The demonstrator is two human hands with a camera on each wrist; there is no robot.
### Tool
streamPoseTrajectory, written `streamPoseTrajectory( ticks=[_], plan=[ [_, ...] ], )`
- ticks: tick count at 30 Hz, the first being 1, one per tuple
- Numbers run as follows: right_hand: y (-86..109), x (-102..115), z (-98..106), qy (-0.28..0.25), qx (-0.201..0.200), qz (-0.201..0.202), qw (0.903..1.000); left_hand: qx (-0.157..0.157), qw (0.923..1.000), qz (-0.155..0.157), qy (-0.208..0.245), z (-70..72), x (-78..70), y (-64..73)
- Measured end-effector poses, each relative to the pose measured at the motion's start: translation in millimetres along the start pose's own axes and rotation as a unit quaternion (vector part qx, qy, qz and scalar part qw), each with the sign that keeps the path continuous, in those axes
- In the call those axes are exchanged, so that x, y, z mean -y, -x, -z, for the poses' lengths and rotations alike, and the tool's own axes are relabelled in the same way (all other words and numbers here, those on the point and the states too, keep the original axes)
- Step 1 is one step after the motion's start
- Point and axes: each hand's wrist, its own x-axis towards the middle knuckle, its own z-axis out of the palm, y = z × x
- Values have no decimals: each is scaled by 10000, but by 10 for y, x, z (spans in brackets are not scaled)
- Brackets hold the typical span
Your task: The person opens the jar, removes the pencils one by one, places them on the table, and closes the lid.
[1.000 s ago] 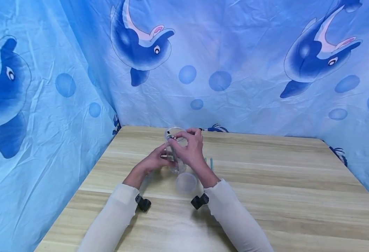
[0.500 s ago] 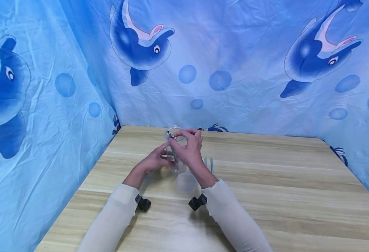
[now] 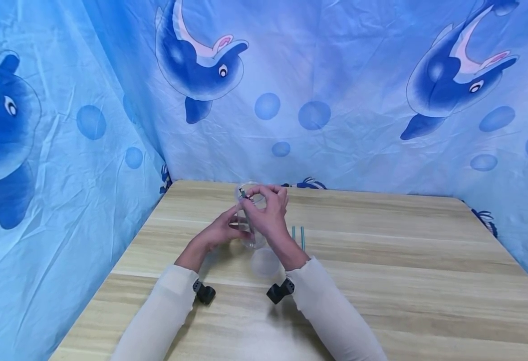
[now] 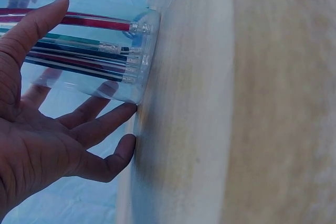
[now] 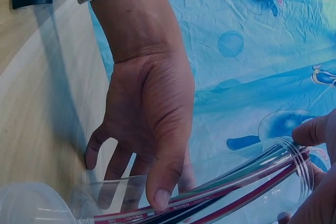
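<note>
Jar of clear plastic [image 4: 73, 81], upright or nearly so, stands on a wood-grain counter [image 3: 404, 260], its mouth uncovered and a leaning bundle of slim pen refills [image 4: 84, 51] inside, red, green and dark. The left hand [image 3: 221, 230] is bent round the jar's side, thumb on one face and fingers on the other. The right hand [image 3: 268, 213] is at the mouth, thumb and fingers nearly together, seeming to pinch the refill tops; the exact contact is partly hidden. The likeliest mishap is a tip-over: the jar looks light, and a sideways push at the rim could rock it if the left hand loosened. Crowded, slanting refills might also snag on one another. A translucent lid [image 3: 265, 262] just beside the base could be knocked, and two teal sticks [image 3: 302, 238] to the right could roll.
</note>
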Motion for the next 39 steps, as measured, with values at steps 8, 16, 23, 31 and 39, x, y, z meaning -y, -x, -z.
streamPoseTrajectory(
  ticks=[8, 16, 23, 31, 39],
  plan=[
    [27, -24, -38, -55, -90, -76, 9999, -49, 9999, 87, 12, -22, 35, 14],
    [2, -35, -31, -152, -80, -78, 9998, -27, 10000, 75, -25, -24, 19, -2],
    [-21, -20, -20, -303, -4, -84, 9995, -54, 9999, 64, -135, -6, -10, 3],
    [-28, 6, 2, -428, 61, -35, 9991, -73, 9998, 88, -152, 0, 3, -4],
    [-64, 34, 22, -607, -66, 259, 9978, -166, 9997, 184, -29, -6, -6, -6]
  ],
)
